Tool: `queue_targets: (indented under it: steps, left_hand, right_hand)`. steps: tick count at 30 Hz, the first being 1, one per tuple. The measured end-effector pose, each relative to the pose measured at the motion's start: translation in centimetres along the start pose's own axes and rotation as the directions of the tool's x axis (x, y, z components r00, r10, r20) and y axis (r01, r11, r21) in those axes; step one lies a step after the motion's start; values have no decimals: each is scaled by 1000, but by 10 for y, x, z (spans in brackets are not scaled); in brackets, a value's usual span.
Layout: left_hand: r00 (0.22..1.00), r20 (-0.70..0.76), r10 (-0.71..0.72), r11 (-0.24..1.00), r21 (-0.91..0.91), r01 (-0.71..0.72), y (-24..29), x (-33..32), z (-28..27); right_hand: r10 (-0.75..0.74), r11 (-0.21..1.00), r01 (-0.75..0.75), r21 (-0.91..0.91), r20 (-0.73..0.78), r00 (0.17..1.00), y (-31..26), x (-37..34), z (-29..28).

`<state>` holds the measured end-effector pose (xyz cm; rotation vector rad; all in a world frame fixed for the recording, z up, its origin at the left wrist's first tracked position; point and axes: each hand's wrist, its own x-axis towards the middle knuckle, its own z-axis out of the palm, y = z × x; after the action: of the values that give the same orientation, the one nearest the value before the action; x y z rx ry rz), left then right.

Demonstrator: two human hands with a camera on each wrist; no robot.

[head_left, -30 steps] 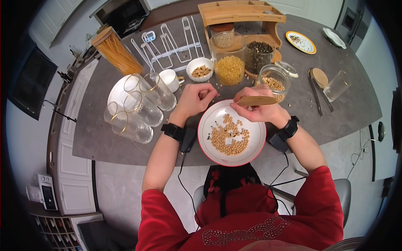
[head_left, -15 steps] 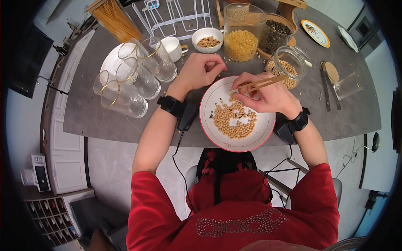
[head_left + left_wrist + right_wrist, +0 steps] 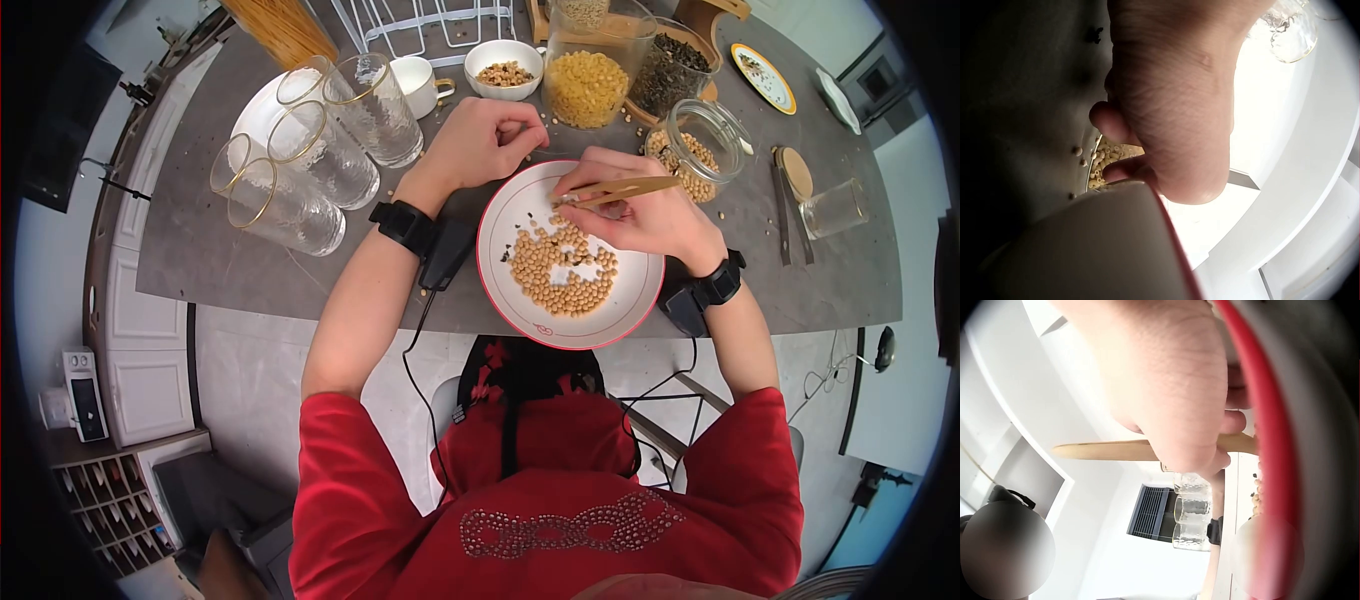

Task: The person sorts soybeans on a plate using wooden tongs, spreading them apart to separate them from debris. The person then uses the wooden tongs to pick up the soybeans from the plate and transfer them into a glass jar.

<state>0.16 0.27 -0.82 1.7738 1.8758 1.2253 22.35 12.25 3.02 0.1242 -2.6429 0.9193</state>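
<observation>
Wooden tongs (image 3: 650, 184) are pinched between the thumb and fingers of the right hand (image 3: 645, 218), their tips reaching over the far inside of the red-rimmed bowl (image 3: 636, 285). Whether a piece sits between those tips is too small to tell. The left hand (image 3: 485, 142) lies just beyond the bowl's rim, fingers loosely curled, with nothing seen in its grasp; I cannot tell if it touches the rim. Pale beans (image 3: 562, 292) spread over the bowl's floor, a few dark flecks (image 3: 506, 255) at their edge. Farther out on the bench (image 3: 240, 280) stand a small white bowl (image 3: 502, 91) of mixed bits and an open jar (image 3: 697, 150) of beans.

The step in hand looks like picking out single pieces with the tongs. As I judge it, the next move calls for a light, even squeeze and a steady wrist, since round beans could slip or roll away.
</observation>
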Motion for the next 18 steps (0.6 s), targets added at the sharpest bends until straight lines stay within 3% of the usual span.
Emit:
queue_targets:
  steps: [3, 11, 13, 18]
  left_hand:
    - [997, -64, 37, 999, -37, -40, -5, 1, 5]
    - [997, -59, 41, 999, -18, -42, -5, 2, 4]
    - [997, -69, 41, 999, -26, -43, -6, 1, 5]
    - [999, -47, 15, 1000, -9, -16, -4, 1, 3]
  right_hand:
    - [-5, 1000, 5, -22, -10, 1000, -5, 2, -2]
    - [-75, 997, 73, -20, -85, 994, -3, 3, 0]
    - [7, 999, -7, -35, 20, 1000, -4, 2, -3]
    - [6, 999, -6, -40, 22, 1000, -5, 2, -2]
